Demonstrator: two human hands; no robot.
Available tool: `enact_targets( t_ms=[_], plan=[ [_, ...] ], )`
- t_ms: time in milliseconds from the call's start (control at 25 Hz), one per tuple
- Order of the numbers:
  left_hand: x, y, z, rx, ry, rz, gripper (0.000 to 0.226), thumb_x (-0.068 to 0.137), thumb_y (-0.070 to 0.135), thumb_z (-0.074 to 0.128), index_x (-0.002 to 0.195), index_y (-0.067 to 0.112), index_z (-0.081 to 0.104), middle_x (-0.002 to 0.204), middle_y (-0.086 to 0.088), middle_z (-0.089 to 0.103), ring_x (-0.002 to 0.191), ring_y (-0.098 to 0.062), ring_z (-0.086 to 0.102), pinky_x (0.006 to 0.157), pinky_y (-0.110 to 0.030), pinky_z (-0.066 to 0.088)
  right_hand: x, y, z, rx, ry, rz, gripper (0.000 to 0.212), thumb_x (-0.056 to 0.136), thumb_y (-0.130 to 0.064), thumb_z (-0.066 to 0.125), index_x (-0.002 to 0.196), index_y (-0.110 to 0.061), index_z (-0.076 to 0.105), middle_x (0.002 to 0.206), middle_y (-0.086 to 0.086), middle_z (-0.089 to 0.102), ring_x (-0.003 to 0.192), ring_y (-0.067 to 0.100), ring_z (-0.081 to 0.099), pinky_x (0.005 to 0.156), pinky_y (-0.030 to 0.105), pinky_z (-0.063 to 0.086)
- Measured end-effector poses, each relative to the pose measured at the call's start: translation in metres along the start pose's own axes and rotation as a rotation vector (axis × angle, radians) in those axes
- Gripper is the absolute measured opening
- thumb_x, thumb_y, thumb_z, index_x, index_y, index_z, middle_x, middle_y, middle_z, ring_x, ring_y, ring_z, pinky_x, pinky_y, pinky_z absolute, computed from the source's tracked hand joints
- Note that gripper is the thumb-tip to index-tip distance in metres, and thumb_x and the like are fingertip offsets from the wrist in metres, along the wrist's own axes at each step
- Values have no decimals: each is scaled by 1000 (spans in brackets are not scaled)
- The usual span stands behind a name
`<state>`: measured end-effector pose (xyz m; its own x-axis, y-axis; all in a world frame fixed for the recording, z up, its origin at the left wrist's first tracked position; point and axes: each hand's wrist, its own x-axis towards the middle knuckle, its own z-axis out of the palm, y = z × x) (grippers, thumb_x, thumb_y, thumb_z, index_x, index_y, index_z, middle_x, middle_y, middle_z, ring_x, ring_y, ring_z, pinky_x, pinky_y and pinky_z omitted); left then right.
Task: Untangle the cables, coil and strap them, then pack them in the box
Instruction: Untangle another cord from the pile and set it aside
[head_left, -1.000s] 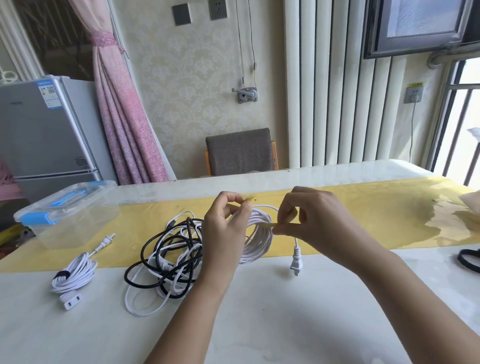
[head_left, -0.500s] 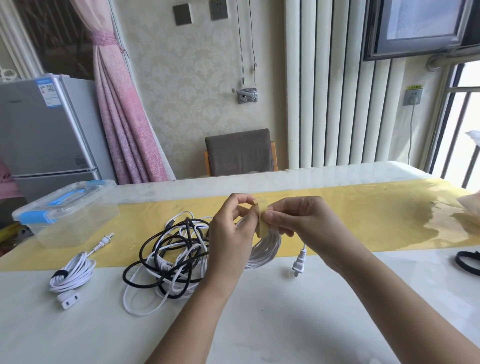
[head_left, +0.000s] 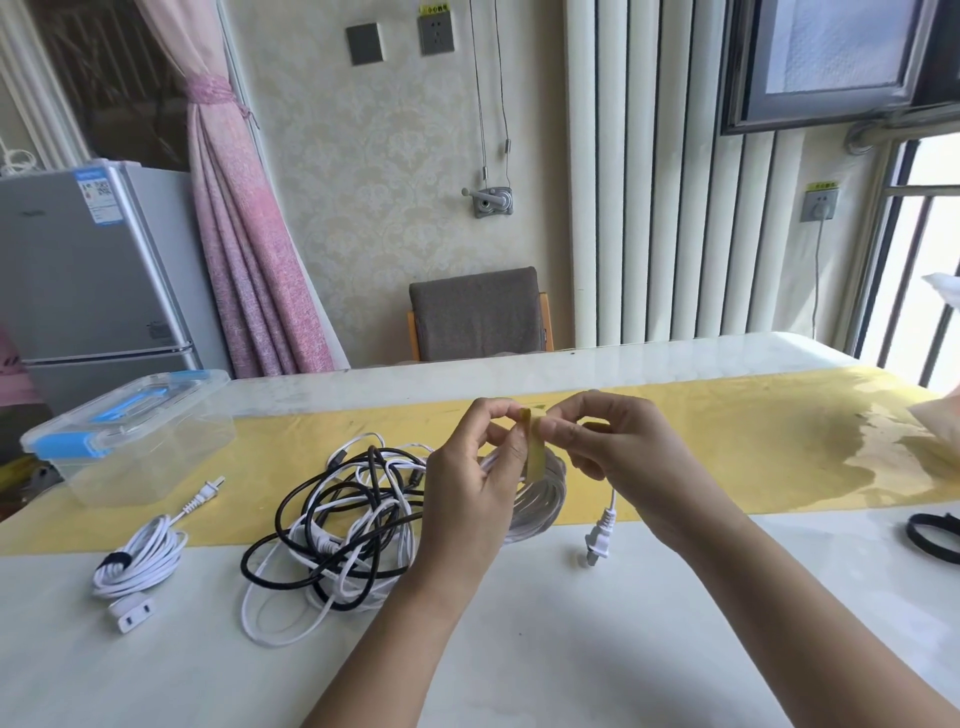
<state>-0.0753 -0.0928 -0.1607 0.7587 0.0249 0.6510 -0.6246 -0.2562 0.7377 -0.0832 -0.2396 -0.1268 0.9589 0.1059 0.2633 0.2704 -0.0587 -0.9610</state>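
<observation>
Both hands meet above the table (head_left: 519, 649): the left hand (head_left: 470, 499) and right hand (head_left: 618, 457) pinch a yellow strap (head_left: 535, 447) running upright round a white coil (head_left: 540, 499), whose plug (head_left: 597, 540) dangles downward. A tangle (head_left: 337, 525) lies just left.

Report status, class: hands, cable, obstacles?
Left hand and right hand pinching yellow strap around white coil. Tangled cables wait beside. Box shut.
</observation>
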Motion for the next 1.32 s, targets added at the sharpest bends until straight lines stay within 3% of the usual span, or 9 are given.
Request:
enact_targets(
  t_ms=[160,320,640,760,920,1080,1200,1320],
  plan=[
    [0,1,-2,-14,13,17,12,93,10,58,94,22,59,66,5,59,56,-5,58,54,-12,41,0,-2,-2,-29,-81,64,14,80,-16,73,75,-4,68,50,-3,42,45,9,29,44,14,25],
    [-1,4,-2,14,-13,72,15,92,7,58,93,22,57,65,-2,58,57,-5,56,58,-8,41,1,-1,-7,-51,-118,81,15,77,-21,74,72,-8,69,51,-1,40,48,10,28,46,16,24],
    [0,6,-8,-52,-107,39,11,88,24,55,87,35,55,63,4,57,51,-5,48,50,-19,37,3,1,-11,-19,-195,35,21,70,-27,72,76,-8,66,59,2,50,51,11,34,50,17,27],
    [2,7,-11,-206,-200,-84,7,85,23,57,84,31,57,66,-2,57,50,-18,42,47,-21,29,3,-2,-17,-56,-265,47,29,69,-29,74,80,-3,67,65,9,43,56,15,27,50,20,22],
    [4,5,-15,-255,-255,-115,4,85,28,60,86,25,58,71,-9,57,57,-23,40,48,-27,29,3,2,-11,-13,-182,77,20,78,-22,72,74,-5,65,57,2,43,52,12,33,50,16,29],
    [3,6,-15,-197,-238,-55,5,85,25,59,87,22,56,70,-13,60,50,-8,47,47,-13,34,3,5,-3,78,-111,26,11,83,-8,68,78,-5,59,54,-2,53,50,11,44,50,18,38],
    [1,8,-10,-149,-214,-50,7,83,21,61,85,20,55,68,-1,62,44,1,46,47,-7,33,4,3,-8,197,-95,77,10,82,0,66,90,-2,60,60,1,60,53,12,55,52,18,45],
    [3,4,-10,-63,-178,-28,7,82,25,62,81,28,56,72,0,67,61,-5,60,61,-15,43,5,2,-11,267,-150,142,14,89,4,57,98,4,66,77,10,66,63,16,62,62,19,52]
  ],
)
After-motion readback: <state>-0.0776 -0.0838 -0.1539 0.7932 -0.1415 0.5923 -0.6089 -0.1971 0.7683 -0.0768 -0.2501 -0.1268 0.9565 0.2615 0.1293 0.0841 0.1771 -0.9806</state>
